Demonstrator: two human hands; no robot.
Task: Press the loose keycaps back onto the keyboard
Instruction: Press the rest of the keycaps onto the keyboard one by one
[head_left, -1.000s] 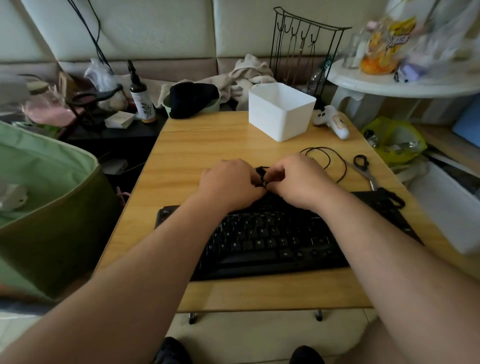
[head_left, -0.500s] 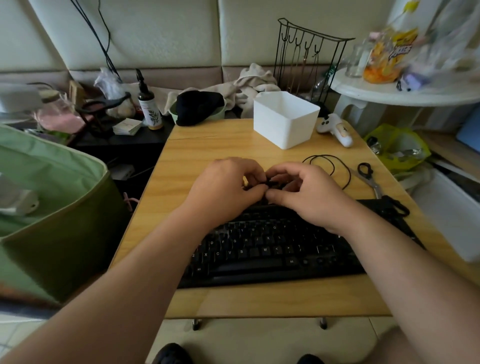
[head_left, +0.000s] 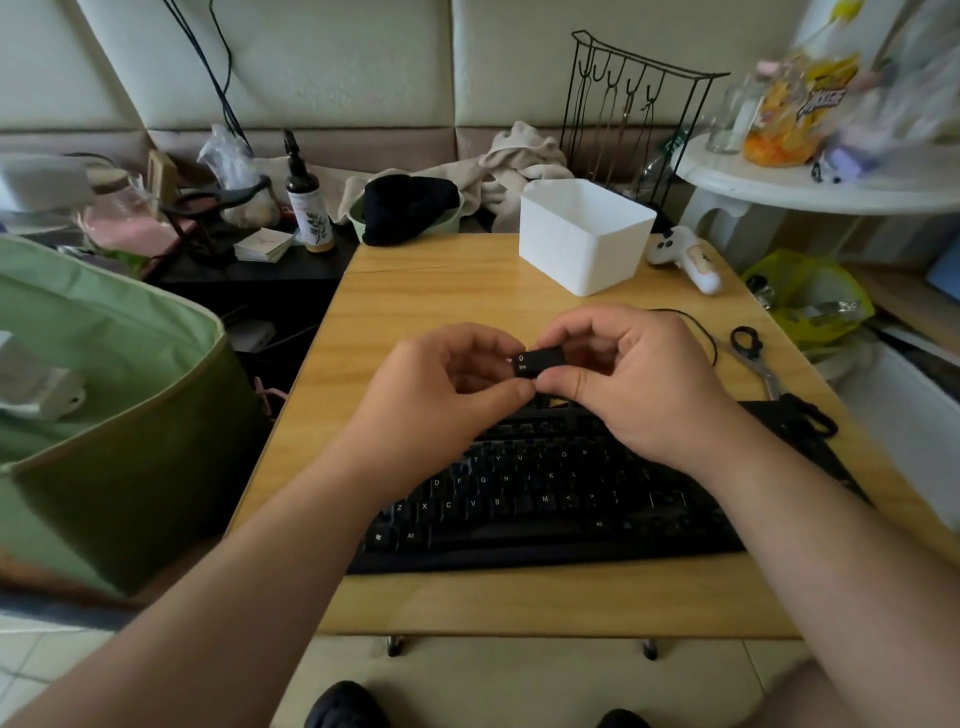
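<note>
While the keyboard (head_left: 545, 499) is lying on the counter (head_left: 431, 291), I am pinching one black keycap (head_left: 537, 360) between left hand (head_left: 441, 384) and right hand (head_left: 639, 379), above its far edge.

Bare strip of pale wooden tabletop (head_left: 415, 291) at 12 o'clock of the black keyboard (head_left: 545, 499). Obstacles: white rectangular plastic bin (head_left: 584, 236) at 1 o'clock; metal scissors with black handles (head_left: 756, 358) at 3 o'clock; thin black cable (head_left: 698, 325) between them.
</note>
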